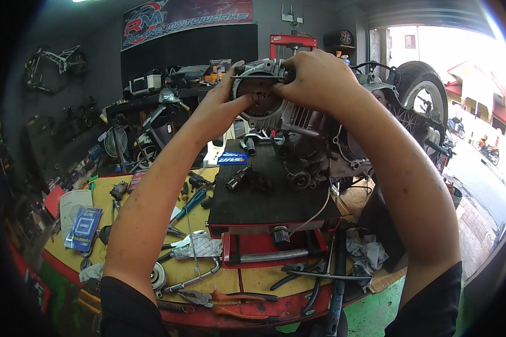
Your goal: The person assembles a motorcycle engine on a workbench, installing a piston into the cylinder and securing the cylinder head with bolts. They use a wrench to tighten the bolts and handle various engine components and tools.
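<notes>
Both hands are up at the far end of the red stand [264,247], working on a small engine [303,140] that sits on the stand's dark top.

The left hand [222,106] is partly open, fingers spread, with the fingertips pressed against the face of the round silver housing [260,92] at the engine's far left end. It steadies or turns the part rather than gripping it.

The right hand [320,78] is closed over the top of the same housing, curled around something dark at its upper edge (a tool or a knob; the fingers hide which).

As for progress, the engine looks well into being stripped or rebuilt. Its side casing is open, bare gears and ports show near the middle, and loose dark parts [239,178] lie on the stand just in front of it. The round housing is still on the engine, so the work at that end appears not yet finished.

On the yellow table [115,196] nearer the person, a good deal is laid out: pliers with orange grips [230,297] at the near edge, a white rag [199,246] to the left of the stand, a grey rag [368,253] to the right, and a blue packet [83,227] far left. A wheel with a tyre [424,92] stands behind the engine on the right.
</notes>
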Demonstrator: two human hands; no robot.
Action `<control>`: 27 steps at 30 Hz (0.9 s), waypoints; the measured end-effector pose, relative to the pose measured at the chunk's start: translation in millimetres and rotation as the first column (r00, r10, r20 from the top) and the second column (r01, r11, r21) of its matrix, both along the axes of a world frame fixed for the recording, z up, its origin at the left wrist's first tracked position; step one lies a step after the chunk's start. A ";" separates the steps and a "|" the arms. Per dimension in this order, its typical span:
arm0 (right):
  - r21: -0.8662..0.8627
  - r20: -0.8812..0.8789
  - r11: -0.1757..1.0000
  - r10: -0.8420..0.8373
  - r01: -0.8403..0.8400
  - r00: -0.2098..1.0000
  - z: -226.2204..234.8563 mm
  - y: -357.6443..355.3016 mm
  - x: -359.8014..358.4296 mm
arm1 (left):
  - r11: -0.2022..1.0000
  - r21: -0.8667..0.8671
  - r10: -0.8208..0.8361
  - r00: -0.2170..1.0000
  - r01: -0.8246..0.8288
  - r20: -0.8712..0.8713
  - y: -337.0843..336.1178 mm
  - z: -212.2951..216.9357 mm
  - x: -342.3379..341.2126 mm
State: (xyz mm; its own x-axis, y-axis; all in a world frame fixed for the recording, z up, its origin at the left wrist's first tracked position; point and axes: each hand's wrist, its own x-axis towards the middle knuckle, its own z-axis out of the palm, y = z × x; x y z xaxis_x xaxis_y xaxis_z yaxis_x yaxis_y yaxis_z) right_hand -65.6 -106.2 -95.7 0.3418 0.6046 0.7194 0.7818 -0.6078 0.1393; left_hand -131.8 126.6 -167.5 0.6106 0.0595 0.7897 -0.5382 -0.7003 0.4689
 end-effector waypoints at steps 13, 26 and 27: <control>0.136 -0.316 0.938 0.345 -0.318 0.884 6.9 -14.8 34.9 | 0.972 0.093 0.218 0.976 -0.217 -0.004 -13.8 4.3 -5.7; 0.319 -0.358 0.893 0.423 -0.316 0.833 -3.7 -19.5 33.6 | 0.982 0.049 0.180 0.983 -0.181 0.026 -13.3 8.3 -8.0; 0.316 -0.334 0.888 0.435 -0.335 0.836 -4.2 -19.3 34.4 | 0.979 0.065 0.189 0.980 -0.193 0.054 -8.9 7.3 -5.2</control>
